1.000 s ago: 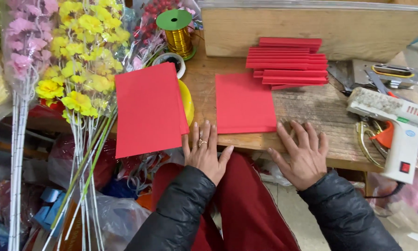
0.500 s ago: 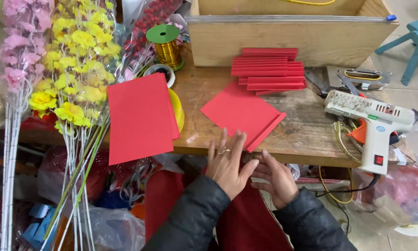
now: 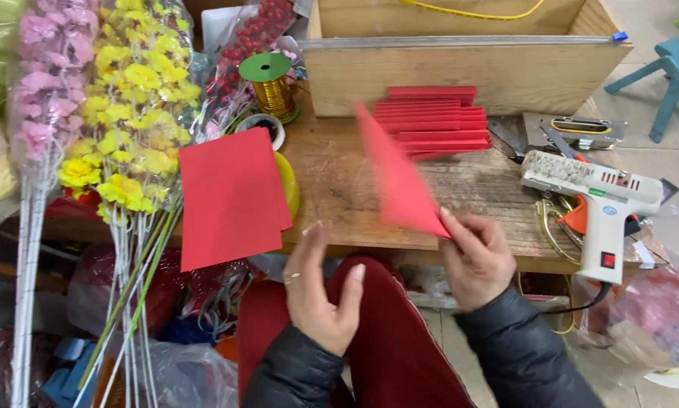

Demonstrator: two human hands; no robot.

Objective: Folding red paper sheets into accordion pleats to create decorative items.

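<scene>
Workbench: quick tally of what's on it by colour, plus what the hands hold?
Red: 3 – sheet pinched in right hand, flat paper stack, folded strip pile
Gold: 1 – wire spool
White: 1 – glue gun
Left hand: holds nothing
Total: 5

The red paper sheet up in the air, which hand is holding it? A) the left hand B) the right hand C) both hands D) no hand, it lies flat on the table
B. The right hand pinches the lower corner of the red paper sheet and holds it above the wooden table, while the left hand is open beside it and does not touch the sheet.
</scene>
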